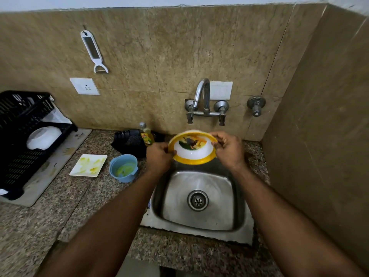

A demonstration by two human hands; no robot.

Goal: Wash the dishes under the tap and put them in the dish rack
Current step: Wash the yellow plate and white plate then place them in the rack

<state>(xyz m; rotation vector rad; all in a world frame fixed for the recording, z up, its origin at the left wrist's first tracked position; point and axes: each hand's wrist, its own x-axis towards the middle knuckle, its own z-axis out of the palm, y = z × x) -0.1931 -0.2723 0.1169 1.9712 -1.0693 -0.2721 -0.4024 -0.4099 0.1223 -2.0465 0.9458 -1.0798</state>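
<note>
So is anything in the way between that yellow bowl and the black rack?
Nothing blocks it. Both hands hold the bowl over the sink; the cup and plate sit low on the counter toward the rack.

Home kitchen — steel sink (235, 232), wall tap (202, 90), dish rack (12, 120)

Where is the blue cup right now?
In the head view the blue cup stands on the counter left of the sink, between the white square plate and the left hand.
</note>
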